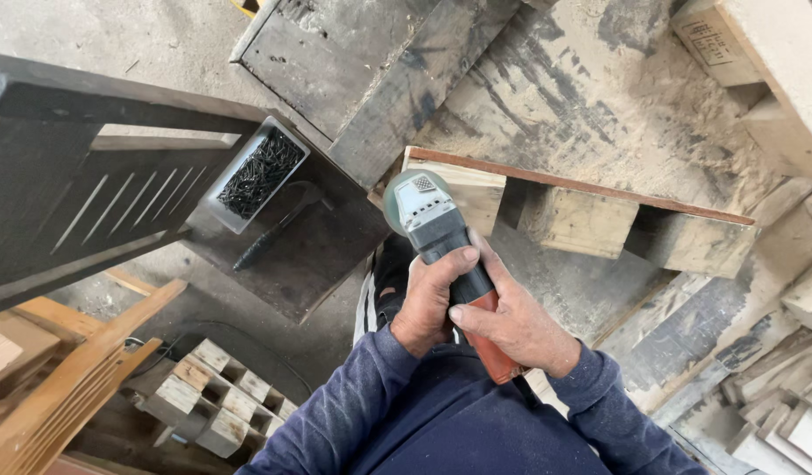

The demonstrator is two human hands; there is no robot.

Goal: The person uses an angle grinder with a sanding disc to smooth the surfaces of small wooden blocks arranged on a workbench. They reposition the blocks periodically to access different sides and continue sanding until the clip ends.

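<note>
Both hands hold a grey and red power grinder (446,255) in the middle of the frame. The left hand (428,299) is wrapped tight round its dark body. The right hand (520,325) is curled over the red back end. The round front sits against the edge of a pale wooden board with blocks under it (591,207). It looks like the sanding step; pushing gently along the edge seems needed. At upper left sits a grey tray of black nails (261,173).

2 bare hands, left hand (428,299) and right hand (520,325), navy sleeves, perhaps a sweatshirt, ribbed cuffs.
</note>
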